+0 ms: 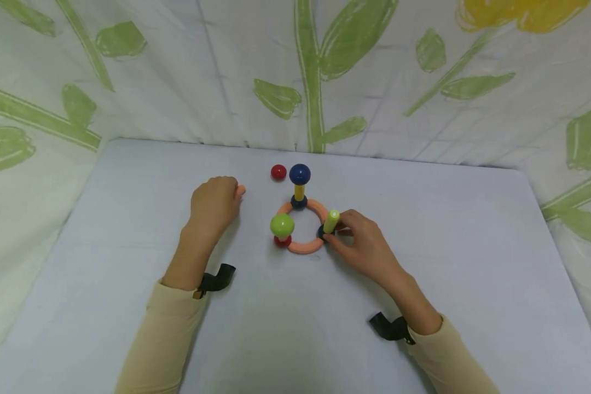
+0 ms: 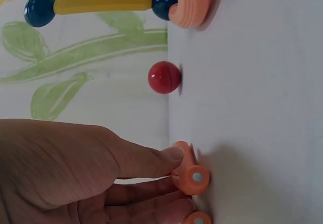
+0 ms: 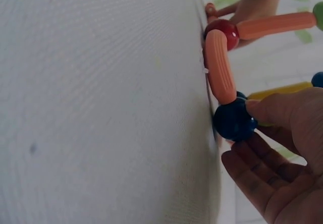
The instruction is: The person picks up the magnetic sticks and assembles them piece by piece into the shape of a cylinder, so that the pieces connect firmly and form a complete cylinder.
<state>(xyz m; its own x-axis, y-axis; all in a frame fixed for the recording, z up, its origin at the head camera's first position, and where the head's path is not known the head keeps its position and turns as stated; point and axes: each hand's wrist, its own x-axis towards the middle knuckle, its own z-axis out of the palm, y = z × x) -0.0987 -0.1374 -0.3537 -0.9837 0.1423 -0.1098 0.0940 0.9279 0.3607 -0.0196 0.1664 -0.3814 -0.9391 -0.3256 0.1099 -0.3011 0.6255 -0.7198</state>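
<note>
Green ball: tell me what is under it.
Under the green ball the head view shows a red ball on the table, joined to the orange ring. The right wrist view shows an orange stick rising from that red ball; its top end is covered.

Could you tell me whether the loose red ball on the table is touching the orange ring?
No, in the head view the red ball lies apart on the table, behind the orange ring and beside the upright blue-topped post.

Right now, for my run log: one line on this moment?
left hand: grips orange piece | right hand: pinches green stick on orange ring | red ball: loose
</note>
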